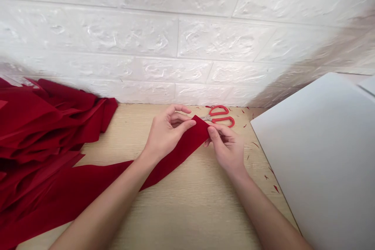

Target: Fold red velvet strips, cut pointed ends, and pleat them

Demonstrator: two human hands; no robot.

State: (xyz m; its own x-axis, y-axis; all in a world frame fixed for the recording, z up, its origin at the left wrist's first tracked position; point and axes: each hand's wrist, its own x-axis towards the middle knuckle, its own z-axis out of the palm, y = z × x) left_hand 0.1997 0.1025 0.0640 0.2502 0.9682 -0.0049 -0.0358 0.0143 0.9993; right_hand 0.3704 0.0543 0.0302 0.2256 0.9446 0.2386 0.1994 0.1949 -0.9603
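A long strip of dark red fabric [187,144] runs from the lower left across the wooden table [190,203] to both hands. My left hand [164,134] pinches the strip's end from the left, thumb and fingers closed on its top edge. My right hand [227,146] pinches the same end from the right, thumb on top. Red-handled scissors [221,115] lie just behind the hands, near the wall, touched by neither hand.
A heap of the same red fabric [38,133] covers the table's left side. A large white board [319,156] lies at the right. Small red scraps [275,187] dot the table beside it. A white brick-pattern wall [187,47] stands behind.
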